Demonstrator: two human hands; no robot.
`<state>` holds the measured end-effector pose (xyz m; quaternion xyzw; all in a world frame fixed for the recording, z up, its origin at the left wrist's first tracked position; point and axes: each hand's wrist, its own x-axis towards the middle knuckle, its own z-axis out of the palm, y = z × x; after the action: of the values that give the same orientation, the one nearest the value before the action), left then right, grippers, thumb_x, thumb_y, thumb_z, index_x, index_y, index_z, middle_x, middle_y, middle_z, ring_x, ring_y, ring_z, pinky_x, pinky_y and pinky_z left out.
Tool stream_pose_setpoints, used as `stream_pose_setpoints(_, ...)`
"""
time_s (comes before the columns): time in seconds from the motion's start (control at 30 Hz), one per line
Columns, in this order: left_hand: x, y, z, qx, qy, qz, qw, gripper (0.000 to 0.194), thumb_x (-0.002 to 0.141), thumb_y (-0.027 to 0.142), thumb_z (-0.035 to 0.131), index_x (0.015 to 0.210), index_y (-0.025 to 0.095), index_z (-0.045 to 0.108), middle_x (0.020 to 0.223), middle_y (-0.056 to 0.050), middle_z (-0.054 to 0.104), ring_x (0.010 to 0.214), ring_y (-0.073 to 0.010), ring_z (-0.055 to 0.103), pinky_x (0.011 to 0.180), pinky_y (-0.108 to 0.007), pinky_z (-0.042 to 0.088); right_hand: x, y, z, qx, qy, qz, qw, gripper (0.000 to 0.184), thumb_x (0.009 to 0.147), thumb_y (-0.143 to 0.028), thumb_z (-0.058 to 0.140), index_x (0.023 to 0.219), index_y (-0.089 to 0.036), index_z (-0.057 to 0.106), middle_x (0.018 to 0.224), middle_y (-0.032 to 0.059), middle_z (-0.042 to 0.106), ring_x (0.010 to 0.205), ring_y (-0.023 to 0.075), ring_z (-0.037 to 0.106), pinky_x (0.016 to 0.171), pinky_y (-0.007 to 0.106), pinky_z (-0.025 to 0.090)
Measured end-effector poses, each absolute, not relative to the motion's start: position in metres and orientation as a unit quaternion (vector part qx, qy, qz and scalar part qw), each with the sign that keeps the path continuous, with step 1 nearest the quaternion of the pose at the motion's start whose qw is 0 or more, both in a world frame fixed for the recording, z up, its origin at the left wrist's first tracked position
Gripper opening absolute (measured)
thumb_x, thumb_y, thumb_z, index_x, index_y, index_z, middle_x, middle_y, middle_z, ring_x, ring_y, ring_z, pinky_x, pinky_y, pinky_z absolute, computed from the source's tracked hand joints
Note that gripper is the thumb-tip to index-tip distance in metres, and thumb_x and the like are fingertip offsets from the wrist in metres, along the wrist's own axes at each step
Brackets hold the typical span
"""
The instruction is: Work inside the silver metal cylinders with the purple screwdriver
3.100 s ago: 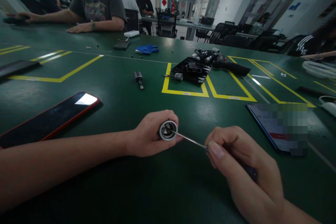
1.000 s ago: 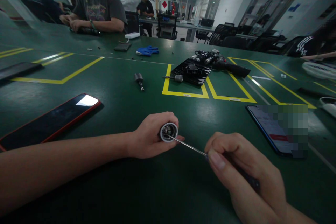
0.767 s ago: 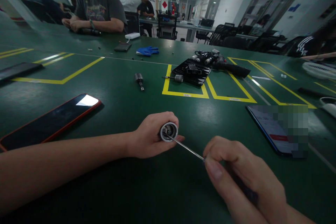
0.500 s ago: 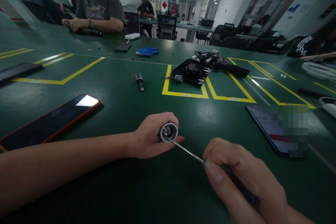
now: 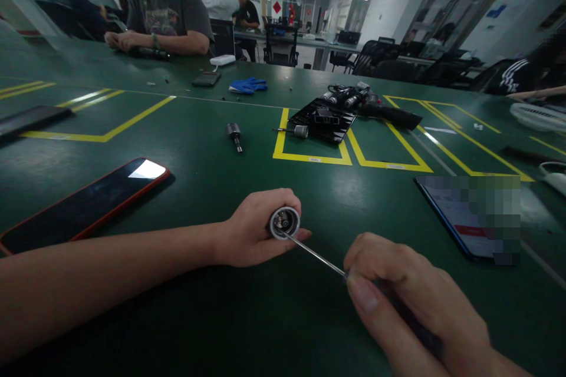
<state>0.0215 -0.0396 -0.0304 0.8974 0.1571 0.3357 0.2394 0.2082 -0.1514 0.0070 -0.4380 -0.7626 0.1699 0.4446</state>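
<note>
My left hand [image 5: 260, 230] is closed around a round metal-rimmed cylinder [image 5: 284, 223], its open end turned toward me. Small metal parts show inside that opening; the rest of the cylinder is hidden by my fingers. In my right hand [image 5: 411, 294] is a screwdriver [image 5: 316, 255] with a thin bright shaft, gripped between thumb and fingers. The shaft's tip reaches into the lower part of the opening, so its end cannot be made out. Most of the dark handle is covered by my palm.
On the green table lie an orange-edged phone [image 5: 88, 203], another phone [image 5: 469, 218], a metal piece with a stem [image 5: 234, 136], a similar piece [image 5: 300, 131], a black striped tray [image 5: 340, 132] with dark parts, and blue gloves [image 5: 248, 86]. A person [image 5: 172, 17] sits opposite.
My right hand has shifted very slightly to the right with the screwdriver. My left hand and the cylinder are where they were.
</note>
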Motion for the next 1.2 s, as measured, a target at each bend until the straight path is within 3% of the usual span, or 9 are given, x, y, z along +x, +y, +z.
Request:
stream_pose_setpoints(0.27, 0.0204, -0.0399, -0.0302, 0.904, 0.157, 0.322, 0.233, 0.014, 0.080, 0.020, 0.060, 0.080, 0.016, 0.047, 0.069, 0.002, 0.050, 0.057, -0.0082, 0.047, 0.052, -0.019, 0.039, 0.2031, -0.1505, 0.0148, -0.452, -0.766, 0.153, 0.430, 0.015, 0.078, -0.008, 0.046, 0.069, -0.019, 0.051, 0.054, -0.0014, 0.053, 0.046, 0.0100, 0.052, 0.041, 0.020, 0.041)
stream_pose_setpoints(0.57, 0.0220, -0.0416, -0.0304, 0.897, 0.154, 0.342, 0.235, 0.015, 0.079, 0.018, 0.060, 0.079, 0.016, 0.046, 0.069, 0.002, 0.049, 0.057, -0.0080, 0.046, 0.051, -0.019, 0.038, 0.2059, -0.1517, 0.0065, -0.473, -0.758, 0.150, 0.423, 0.014, 0.079, -0.007, 0.046, 0.075, -0.019, 0.051, 0.057, -0.0017, 0.056, 0.049, 0.0107, 0.054, 0.049, 0.022, 0.045)
stream_pose_setpoints(1.2, 0.0231, -0.0399, -0.0288, 0.898, 0.153, 0.329, 0.248, 0.014, 0.079, 0.020, 0.060, 0.080, 0.016, 0.046, 0.070, 0.002, 0.050, 0.058, -0.0085, 0.047, 0.052, -0.019, 0.039, 0.2053, -0.1482, 0.0105, -0.450, -0.769, 0.143, 0.431, 0.015, 0.078, -0.007, 0.046, 0.073, -0.019, 0.053, 0.054, -0.0019, 0.053, 0.044, 0.0100, 0.051, 0.038, 0.020, 0.041)
